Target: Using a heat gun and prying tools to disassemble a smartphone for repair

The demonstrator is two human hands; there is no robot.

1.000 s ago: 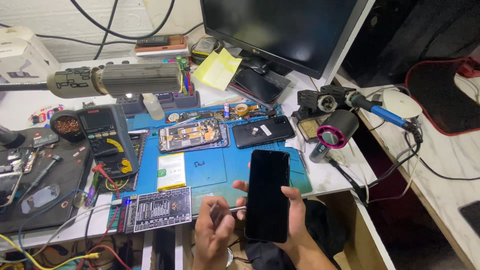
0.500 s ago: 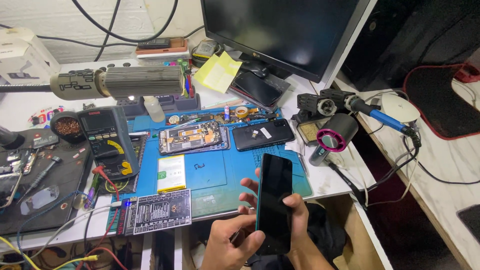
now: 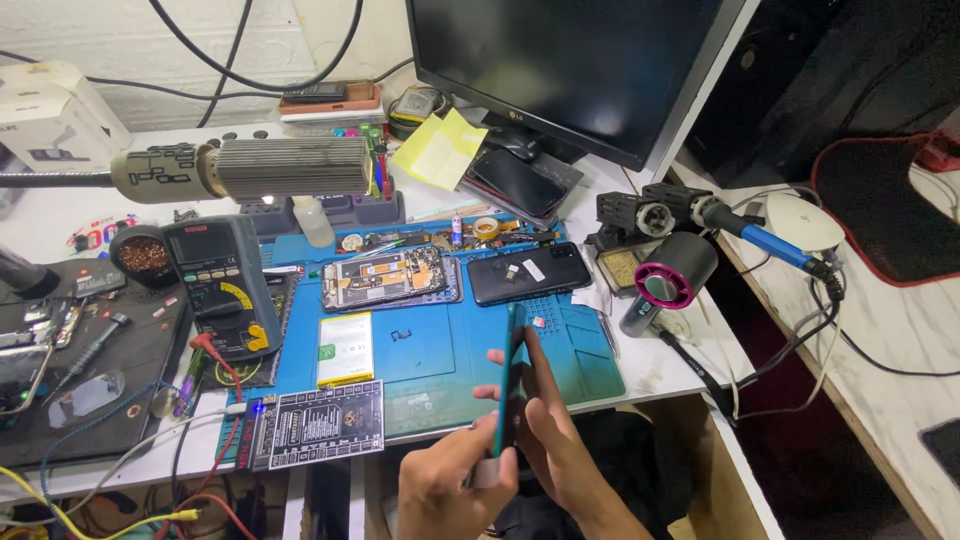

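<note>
Teal along its thin edge, the phone (image 3: 509, 385) stands edge-on to our head camera, held over the front of the blue work mat (image 3: 440, 355). Our right hand (image 3: 560, 440) wraps its fingers around the far side and grips it firmly. Our left hand (image 3: 455, 485) pinches the lower end, and a small pale tool seems to sit between those fingers, though we cannot tell what it is. We judge that we are inspecting or working along the phone's side seam; the next move would call for a steady right-hand hold while the left works carefully at the edge.

Around it, 1 opened phone body (image 3: 390, 277) and 1 black back cover (image 3: 528, 272) lie side by side at the back of the mat. A yellow-green battery (image 3: 345, 349) lies to the left, with a black test board (image 3: 318, 424) in front of it. A multimeter (image 3: 222, 285) rests further left, its red lead trailing near the mat. A hot-air nozzle (image 3: 240, 168) hangs over the bench, well apart from our hands. A dark monitor (image 3: 570, 70) stands behind.
</note>
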